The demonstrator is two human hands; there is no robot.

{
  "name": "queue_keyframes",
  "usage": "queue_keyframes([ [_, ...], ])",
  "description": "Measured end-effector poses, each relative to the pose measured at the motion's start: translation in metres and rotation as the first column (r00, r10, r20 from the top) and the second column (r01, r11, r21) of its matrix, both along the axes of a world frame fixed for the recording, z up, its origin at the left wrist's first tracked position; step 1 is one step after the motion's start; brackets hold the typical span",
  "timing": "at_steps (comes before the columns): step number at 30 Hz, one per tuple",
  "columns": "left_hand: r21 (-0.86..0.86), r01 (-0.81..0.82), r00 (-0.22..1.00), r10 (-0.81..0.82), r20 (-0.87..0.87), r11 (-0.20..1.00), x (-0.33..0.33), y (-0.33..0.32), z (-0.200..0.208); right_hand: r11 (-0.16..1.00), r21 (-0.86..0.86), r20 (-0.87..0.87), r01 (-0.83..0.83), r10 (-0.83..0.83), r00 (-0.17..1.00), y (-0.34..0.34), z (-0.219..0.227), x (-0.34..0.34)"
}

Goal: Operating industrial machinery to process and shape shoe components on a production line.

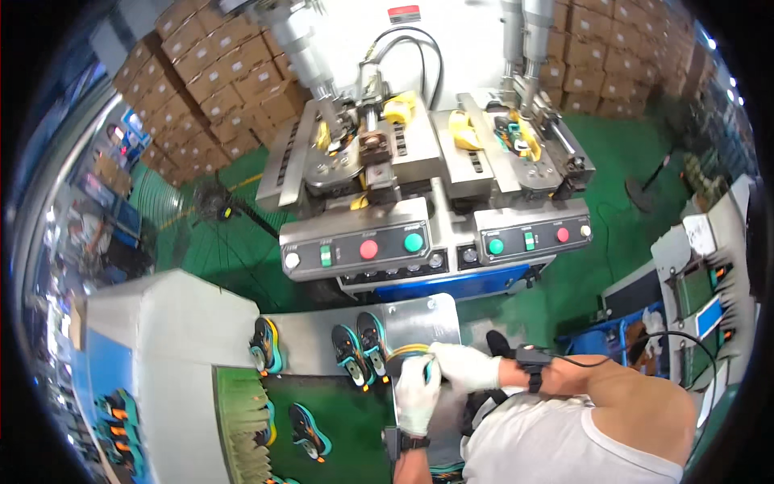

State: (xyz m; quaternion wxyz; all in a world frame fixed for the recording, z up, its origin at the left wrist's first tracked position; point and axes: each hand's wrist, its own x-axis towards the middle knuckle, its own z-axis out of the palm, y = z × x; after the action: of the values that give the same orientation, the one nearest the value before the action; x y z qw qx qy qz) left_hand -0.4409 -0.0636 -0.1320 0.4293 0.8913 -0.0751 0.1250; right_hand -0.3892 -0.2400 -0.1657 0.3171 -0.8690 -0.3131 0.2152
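Left hand, gloved in white, has its fingers closed on a shoe with a yellow-orange edge and a touch of teal; the right hand, gloved too, meets the same shoe from the other side, and I cannot tell how its fingers stand. The shoe is held over the metal bench, most of it hidden by the gloves. Just to the left, a pair of dark shoes with teal soles stands side by side on the bench, and one more shoe sits near its left end. Below runs a green belt, bearing another dark shoe. Beyond the bench stands a two-station machine with buttoned panels; yellow pieces show at both stations. To the right, a blue bin holds brown things too unclear to name. At the far left, several teal-and-orange shoes lie in a row. Cardboard boxes rise in stacks at the back, their contents out of sight.
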Motion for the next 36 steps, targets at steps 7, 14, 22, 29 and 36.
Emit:
queue_keyframes([
  [7, -0.004, 0.488, 0.866, -0.484, 0.122, 0.873, 0.161, -0.17, 0.118, 0.764, 0.377, -0.089, 0.523, -0.532, 0.842, -0.174, 0.079, 0.057],
  [14, -0.358, 0.402, 0.908, -0.417, 0.039, 0.843, 0.296, -0.303, 0.124, -0.078, 0.596, -0.796, 0.799, -0.182, 0.577, -0.33, 0.092, 0.065],
  [22, -0.22, 0.189, 0.924, -0.249, -0.289, 0.957, 0.54, -0.479, -0.018, -0.4, 0.5, -0.852, 0.768, -0.386, 0.354, -0.423, 0.082, 0.068],
  [29, 0.143, 0.151, 0.979, -0.127, -0.162, 0.978, 0.599, -0.508, -0.062, -0.46, 0.518, -0.826, 0.721, -0.489, 0.281, -0.439, 0.106, 0.077],
  [36, -0.374, 0.388, 0.877, -0.463, -0.133, 0.842, 0.559, -0.387, 0.01, -0.266, 0.564, -0.724, 0.782, -0.615, 0.313, -0.427, 0.114, 0.142],
])
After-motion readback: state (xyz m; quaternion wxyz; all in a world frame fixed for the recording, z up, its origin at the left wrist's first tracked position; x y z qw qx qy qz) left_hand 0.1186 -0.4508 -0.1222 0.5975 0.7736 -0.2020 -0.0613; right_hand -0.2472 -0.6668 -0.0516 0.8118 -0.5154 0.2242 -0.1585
